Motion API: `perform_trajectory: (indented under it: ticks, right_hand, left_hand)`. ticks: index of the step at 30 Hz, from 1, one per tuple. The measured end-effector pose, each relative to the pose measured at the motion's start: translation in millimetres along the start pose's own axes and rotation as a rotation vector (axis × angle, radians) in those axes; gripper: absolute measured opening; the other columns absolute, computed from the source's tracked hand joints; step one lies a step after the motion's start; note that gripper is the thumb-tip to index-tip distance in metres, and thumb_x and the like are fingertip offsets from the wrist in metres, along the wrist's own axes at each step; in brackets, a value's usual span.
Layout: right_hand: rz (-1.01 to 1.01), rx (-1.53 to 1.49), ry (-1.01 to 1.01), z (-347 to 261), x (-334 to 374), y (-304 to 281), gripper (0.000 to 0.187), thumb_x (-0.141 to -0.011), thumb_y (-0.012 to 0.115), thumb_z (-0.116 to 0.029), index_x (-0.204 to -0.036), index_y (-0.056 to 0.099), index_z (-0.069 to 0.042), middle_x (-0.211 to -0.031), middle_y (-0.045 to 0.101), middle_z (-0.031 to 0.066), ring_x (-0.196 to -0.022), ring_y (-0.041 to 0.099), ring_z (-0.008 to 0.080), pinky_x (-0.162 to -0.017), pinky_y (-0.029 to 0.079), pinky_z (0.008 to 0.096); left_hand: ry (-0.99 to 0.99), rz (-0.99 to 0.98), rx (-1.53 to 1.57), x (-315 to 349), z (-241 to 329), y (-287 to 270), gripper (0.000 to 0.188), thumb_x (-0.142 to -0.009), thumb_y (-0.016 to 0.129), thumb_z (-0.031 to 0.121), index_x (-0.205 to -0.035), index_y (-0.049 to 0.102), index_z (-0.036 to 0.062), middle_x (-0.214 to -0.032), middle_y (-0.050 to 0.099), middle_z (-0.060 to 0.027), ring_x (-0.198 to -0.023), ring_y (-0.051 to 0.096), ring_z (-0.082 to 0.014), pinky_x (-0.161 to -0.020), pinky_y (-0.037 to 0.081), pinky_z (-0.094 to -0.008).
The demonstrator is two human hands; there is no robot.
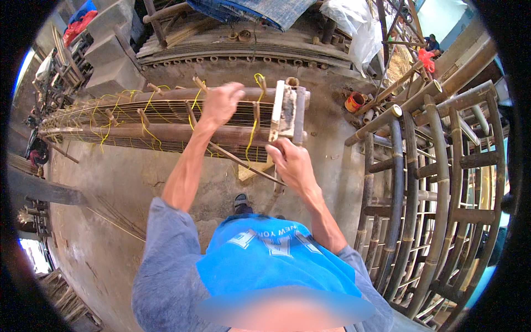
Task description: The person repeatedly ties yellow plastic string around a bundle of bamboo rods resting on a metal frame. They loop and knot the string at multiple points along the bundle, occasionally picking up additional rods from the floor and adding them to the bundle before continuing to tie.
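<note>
At upper centre, the left hand point(221, 105) is raised and blurred, its grip impossible to tell; the right hand point(293, 165) curls at the near corner of a pale, worn end block point(276, 113), its hold unclear. Leftward stretches a long brown-poled frame point(235, 134), strung with thin strands point(243, 114) and yellow cords point(252, 133).

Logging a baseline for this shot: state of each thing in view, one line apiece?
Left hand, over the poles, motion-blurred, grip unclear
Right hand, curled at the end piece, exact grip unclear
Poles, lying lengthwise
End piece, crosswise at the poles' right end
Cord, looped, slack in places
Pegs, poking up, tilted
Stick, slanted
Bucket, contents unclear
Tarp, draped
White sheet, crumpled
Bamboo frames, standing
</note>
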State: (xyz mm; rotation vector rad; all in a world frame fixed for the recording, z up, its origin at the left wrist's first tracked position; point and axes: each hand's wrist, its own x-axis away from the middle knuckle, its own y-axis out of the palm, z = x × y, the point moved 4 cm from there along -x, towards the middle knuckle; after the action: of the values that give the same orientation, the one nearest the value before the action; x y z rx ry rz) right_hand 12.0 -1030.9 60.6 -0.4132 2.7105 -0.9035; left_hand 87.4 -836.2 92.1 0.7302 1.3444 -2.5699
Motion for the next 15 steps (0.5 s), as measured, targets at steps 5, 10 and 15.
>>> perform_trajectory:
  ticks: [5,10,15]
  right_hand:
    - [0.067,0.418,0.199,-3,-42,64,0.029,-0.081,0.053,-0.029,-0.081,0.05,-0.001,-0.065,0.057,0.0219,-0.063,0.056,0.0388,-0.056,0.045,0.0459]
    - [0.194,-1.094,0.8,21,-44,62,0.024,-0.084,0.043,-0.021,-0.062,0.045,-0.012,-0.047,0.039,-0.0024,-0.037,0.036,0.0084,-0.035,0.028,0.0204]
    - [-0.288,-1.534,0.589,-39,-134,39,0.026,-0.088,0.041,-0.022,-0.064,0.04,-0.012,-0.048,0.028,-0.0072,-0.036,0.025,0.0033,-0.035,0.022,0.0201]
  left_hand:
    - [0.16,-0.24,0.074,-3,-55,64,0.016,-0.079,0.05,0.024,-0.082,0.062,0.0145,-0.07,0.059,-0.0106,-0.065,0.057,-0.0307,-0.054,0.043,-0.0403]
    - [0.107,-0.278,0.056,1,-55,70,0.015,-0.077,0.051,0.025,-0.082,0.059,0.0138,-0.07,0.059,-0.0117,-0.066,0.057,-0.0311,-0.054,0.044,-0.0416]
    - [0.069,-0.09,-0.041,8,-40,66,0.016,-0.073,0.055,0.026,-0.069,0.059,0.0111,-0.061,0.059,-0.0131,-0.06,0.058,-0.0255,-0.062,0.04,-0.038]
